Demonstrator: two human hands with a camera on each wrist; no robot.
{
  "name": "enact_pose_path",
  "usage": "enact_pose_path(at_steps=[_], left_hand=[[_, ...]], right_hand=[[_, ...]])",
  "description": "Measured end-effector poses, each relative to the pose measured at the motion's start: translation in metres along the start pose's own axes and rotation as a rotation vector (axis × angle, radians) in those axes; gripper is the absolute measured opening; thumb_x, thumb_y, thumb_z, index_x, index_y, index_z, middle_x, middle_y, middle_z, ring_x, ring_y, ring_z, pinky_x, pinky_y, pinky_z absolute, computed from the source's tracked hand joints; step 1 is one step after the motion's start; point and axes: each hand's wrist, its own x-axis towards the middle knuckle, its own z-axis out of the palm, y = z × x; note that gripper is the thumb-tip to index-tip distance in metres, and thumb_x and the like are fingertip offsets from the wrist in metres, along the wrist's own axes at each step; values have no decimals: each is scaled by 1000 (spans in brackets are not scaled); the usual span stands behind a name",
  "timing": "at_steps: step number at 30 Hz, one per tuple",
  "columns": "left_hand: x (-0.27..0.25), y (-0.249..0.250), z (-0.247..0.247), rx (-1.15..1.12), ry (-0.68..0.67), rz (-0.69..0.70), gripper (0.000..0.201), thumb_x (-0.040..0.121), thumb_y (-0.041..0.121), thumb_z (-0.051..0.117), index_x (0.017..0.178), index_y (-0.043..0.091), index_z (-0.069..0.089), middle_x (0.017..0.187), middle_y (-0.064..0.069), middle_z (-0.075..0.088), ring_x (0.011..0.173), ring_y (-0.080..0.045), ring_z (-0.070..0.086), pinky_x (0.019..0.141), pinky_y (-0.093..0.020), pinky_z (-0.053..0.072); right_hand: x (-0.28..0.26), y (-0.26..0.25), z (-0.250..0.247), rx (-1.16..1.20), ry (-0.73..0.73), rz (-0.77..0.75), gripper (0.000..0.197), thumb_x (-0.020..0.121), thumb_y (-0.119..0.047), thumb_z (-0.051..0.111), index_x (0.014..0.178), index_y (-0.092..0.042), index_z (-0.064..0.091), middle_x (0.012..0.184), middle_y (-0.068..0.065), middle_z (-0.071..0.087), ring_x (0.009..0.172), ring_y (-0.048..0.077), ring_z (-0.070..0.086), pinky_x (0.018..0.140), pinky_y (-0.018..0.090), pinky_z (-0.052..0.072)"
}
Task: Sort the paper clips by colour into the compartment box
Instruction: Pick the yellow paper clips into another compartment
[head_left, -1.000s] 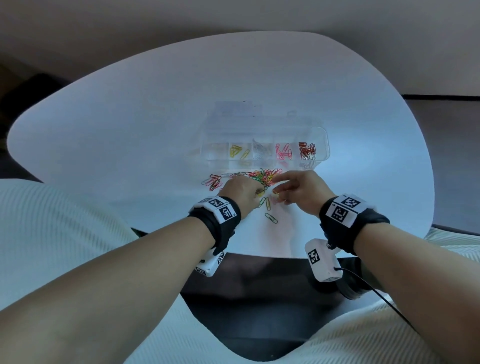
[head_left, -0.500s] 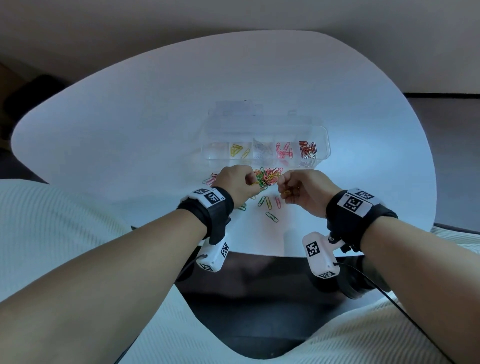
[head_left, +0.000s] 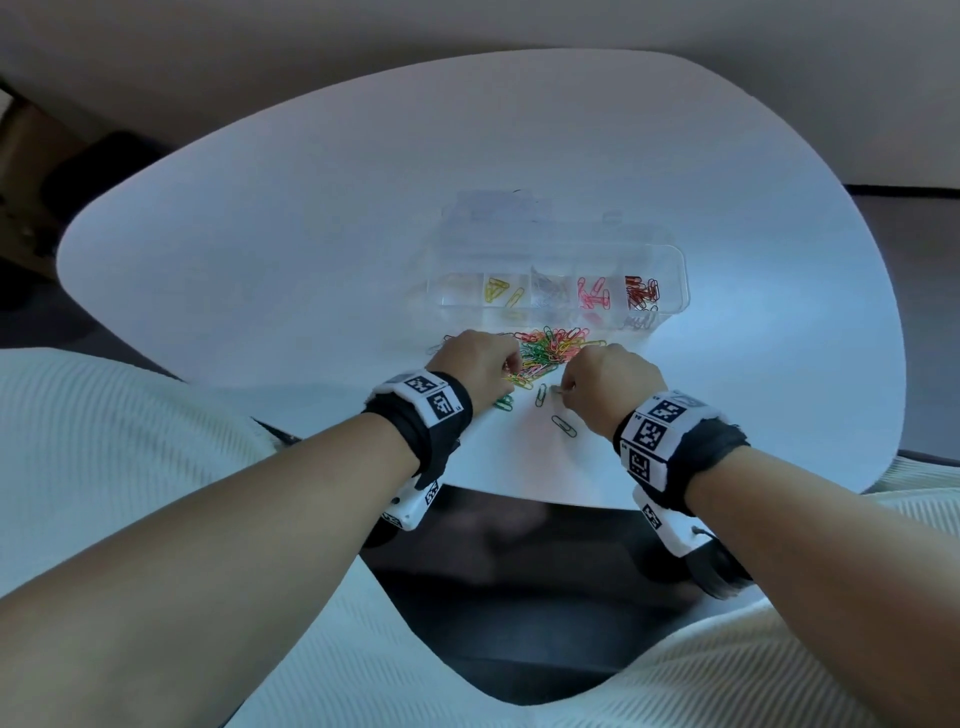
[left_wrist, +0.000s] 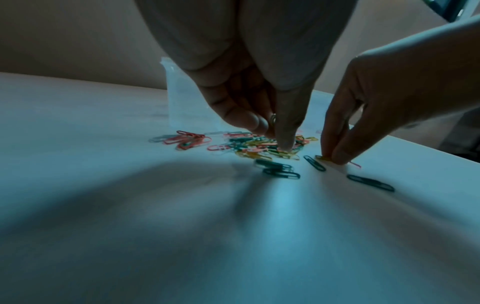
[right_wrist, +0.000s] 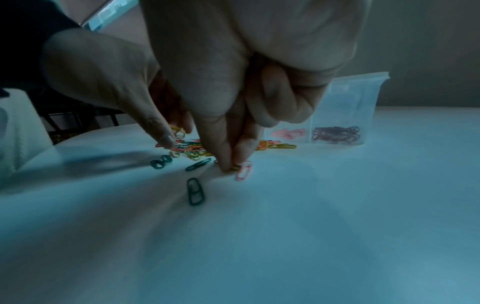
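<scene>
**Both hands back down at the pile**

Half a second ago your fists hung above the clips; now both have dropped to the bench (head_left: 260, 249). Your right hand (head_left: 610, 382) pinches a yellow clip (left_wrist: 323, 158) at the bench surface, beside a pink clip (right_wrist: 244, 170). Your left hand (head_left: 475, 364) holds a pale clip (left_wrist: 273, 119) while its thumb presses the mixed pile (head_left: 550, 348). Another pick is starting — the compartment box (head_left: 675, 270) just beyond holds few clips, so much sorting remains.

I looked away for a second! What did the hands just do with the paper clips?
The right hand pulled back from the pile toward the loose clips and now pinches a yellow clip on the table. The left hand stayed at the pile. The compartment box did not move.
</scene>
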Motion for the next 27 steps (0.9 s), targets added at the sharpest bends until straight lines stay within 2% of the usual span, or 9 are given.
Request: enact_pose_path(at_steps=[3, 6, 8, 10, 12, 16, 19, 22, 27], left_hand=[[5, 0, 8, 52, -60, -5, 25, 86, 17, 65, 111, 16, 65, 102, -4, 67, 97, -22, 60, 82, -28, 47], [9, -2, 12, 73, -66, -16, 29, 88, 20, 64, 115, 13, 64, 108, -7, 66, 103, -26, 59, 85, -30, 46], [10, -2, 12, 92, -72, -27, 24, 90, 23, 63, 111, 12, 67, 108, -9, 66, 102, -27, 60, 84, -30, 46], [11, -1, 12, 111, -73, -29, 17, 91, 24, 61, 93, 9, 68, 103, -12, 69, 96, -29, 61, 81, -32, 49], [12, 0, 13, 122, -77, -32, 22, 92, 23, 60, 93, 3, 69, 97, -14, 69, 92, -30, 62, 80, -35, 51], [12, 0, 13, 146, -60, -22, 20, 92, 22, 59, 95, 5, 71, 96, -13, 69, 91, -29, 62, 80, -36, 52], [11, -1, 11, 145, -43, -3, 18, 91, 22, 60, 97, 10, 72, 96, -9, 68, 92, -26, 61, 79, -32, 50], [9, -1, 8, 141, -51, 14, 17, 91, 24, 61, 98, 14, 72, 98, -6, 69, 95, -24, 60, 79, -30, 47], [7, 0, 6, 145, -88, 15, 20, 93, 24, 58, 103, 14, 71, 102, -8, 67, 97, -25, 60, 82, -31, 48]], right_hand=[[-1, 2, 0, -10, -29, 30, 22, 84, -34, 63, 95, -15, 64, 97, 7, 62, 80, 28, 61, 71, 33, 52], [0, 7, 1, -30, -80, 65, 23, 78, -34, 62, 77, -13, 54, 82, 5, 56, 69, 27, 56, 62, 28, 46], [0, 11, 3, -32, -66, 71, 26, 79, -34, 57, 66, -15, 45, 73, 3, 51, 63, 25, 53, 60, 26, 43], [0, 13, 5, -42, -32, 53, 28, 81, -33, 52, 62, -15, 42, 69, 3, 49, 58, 23, 51, 58, 25, 42], [0, 15, 6, -40, -14, 39, 25, 81, -31, 49, 63, -14, 43, 72, 3, 51, 60, 24, 51, 58, 25, 41], [-1, 17, 4, 8, 10, 54, 19, 84, -31, 47, 81, -14, 56, 84, 3, 56, 72, 27, 56, 65, 28, 44], [-2, 17, 0, 49, 40, 58, 21, 86, -34, 47, 87, -14, 54, 84, 3, 55, 73, 27, 55, 64, 29, 42], [-2, 14, -4, 192, 39, 86, 24, 91, -33, 37, 90, -13, 50, 82, 7, 55, 75, 32, 54, 65, 32, 41], [1, 7, -15, 489, -37, 134, 28, 90, -14, 30, 64, -9, 38, 70, 11, 47, 73, 30, 43, 59, 33, 30]])
